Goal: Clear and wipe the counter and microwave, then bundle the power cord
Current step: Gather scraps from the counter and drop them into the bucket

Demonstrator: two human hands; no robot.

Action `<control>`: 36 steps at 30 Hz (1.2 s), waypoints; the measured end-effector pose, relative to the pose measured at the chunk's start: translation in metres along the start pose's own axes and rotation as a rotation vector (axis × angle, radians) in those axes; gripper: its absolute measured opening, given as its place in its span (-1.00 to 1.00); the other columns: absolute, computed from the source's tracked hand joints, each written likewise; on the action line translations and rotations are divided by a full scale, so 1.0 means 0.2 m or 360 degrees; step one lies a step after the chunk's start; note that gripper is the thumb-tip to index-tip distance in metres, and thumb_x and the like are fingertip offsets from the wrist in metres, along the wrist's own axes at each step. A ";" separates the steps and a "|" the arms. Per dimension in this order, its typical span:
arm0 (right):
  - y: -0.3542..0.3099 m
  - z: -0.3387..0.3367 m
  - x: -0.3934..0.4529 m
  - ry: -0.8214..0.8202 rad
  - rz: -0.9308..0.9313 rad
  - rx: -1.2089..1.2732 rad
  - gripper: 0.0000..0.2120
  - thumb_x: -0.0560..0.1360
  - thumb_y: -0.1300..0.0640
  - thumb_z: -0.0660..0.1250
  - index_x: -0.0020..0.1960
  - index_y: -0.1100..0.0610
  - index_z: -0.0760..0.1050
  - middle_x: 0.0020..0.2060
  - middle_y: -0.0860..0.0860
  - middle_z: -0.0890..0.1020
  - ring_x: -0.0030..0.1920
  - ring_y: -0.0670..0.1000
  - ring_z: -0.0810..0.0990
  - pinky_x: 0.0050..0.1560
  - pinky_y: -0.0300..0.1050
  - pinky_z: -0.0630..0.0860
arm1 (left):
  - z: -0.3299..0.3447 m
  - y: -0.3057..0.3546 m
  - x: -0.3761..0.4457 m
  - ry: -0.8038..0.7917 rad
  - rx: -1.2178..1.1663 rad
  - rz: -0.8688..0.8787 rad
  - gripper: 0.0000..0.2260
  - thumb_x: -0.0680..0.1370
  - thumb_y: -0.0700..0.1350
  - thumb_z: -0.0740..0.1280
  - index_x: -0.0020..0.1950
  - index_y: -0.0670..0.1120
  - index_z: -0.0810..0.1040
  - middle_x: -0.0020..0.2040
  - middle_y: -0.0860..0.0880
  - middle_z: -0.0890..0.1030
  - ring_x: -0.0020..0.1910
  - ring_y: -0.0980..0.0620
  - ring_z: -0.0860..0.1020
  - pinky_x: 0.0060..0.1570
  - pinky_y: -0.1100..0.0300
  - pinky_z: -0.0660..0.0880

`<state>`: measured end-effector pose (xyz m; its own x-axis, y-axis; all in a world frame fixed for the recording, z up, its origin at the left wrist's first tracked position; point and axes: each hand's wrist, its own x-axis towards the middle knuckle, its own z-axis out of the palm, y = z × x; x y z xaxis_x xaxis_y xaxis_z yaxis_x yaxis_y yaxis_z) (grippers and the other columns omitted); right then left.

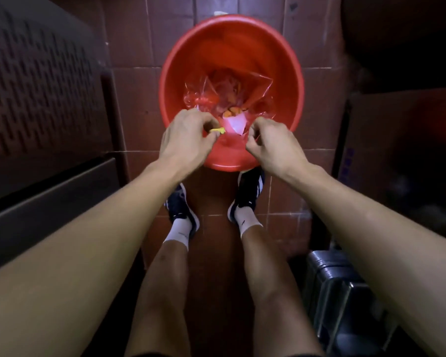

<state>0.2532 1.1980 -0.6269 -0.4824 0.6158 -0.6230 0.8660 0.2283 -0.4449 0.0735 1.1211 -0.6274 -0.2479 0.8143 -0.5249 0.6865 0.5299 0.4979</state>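
A small yellow scrap... no point there: the small yellow scrap sits pinched between the thumb and curled fingertips of the left hand, just over the near rim of a red plastic bucket. Inside the bucket, toward its 6 o'clock side, lie crumpled clear plastic wrap, some orange bits and a white piece of paper. The right hand hovers at the scrap's 3 o'clock, fingers curled inward at the bucket's edge; whether they grasp anything cannot be told through the blur. At 6 o'clock from the bucket, two dark shoes with white socks stand on reddish-brown floor tiles, one toe touching the bucket's base. A dark perforated cabinet fills the 9 o'clock side, and a ribbed dark case stands at 4 o'clock.
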 end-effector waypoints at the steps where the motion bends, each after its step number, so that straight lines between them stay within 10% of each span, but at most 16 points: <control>1: 0.03 0.04 0.06 -0.0008 -0.0008 -0.0020 -0.88 0.56 0.12 0.21 -0.05 0.16 0.47 -0.10 0.09 0.60 -0.10 0.19 0.57 -0.05 0.14 0.52 | 0.04 -0.03 0.06 0.0013 -0.0020 -0.0009 -0.88 0.51 -0.01 0.42 0.03 0.07 0.67 0.00 0.01 0.63 0.06 -0.07 0.55 0.08 0.00 0.50; 29: 0.22 0.29 0.53 0.0051 0.0188 0.0095 -0.77 0.50 0.13 0.22 0.08 0.00 0.58 -0.01 0.09 0.69 0.04 0.21 0.62 0.07 0.07 0.57 | 0.35 -0.19 0.48 0.0088 -0.0167 -0.0225 -0.84 0.48 -0.03 0.43 0.05 0.10 0.66 0.05 0.09 0.66 0.04 0.00 0.61 0.08 0.04 0.55; 36: 0.17 0.26 0.46 -0.0126 0.0094 -0.0144 -0.63 0.51 0.11 0.24 0.30 0.01 0.52 0.21 0.13 0.61 0.20 0.23 0.56 0.11 0.03 0.52 | 0.27 -0.18 0.36 -0.0303 0.0289 -0.0045 -0.71 0.57 0.06 0.32 0.28 0.08 0.56 0.26 -0.07 0.61 0.27 -0.17 0.53 0.24 -0.07 0.48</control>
<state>0.2315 1.2220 -0.7330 -0.4361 0.5696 -0.6967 0.8998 0.2627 -0.3484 0.0670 1.1480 -0.7210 -0.1474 0.7316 -0.6656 0.7970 0.4864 0.3580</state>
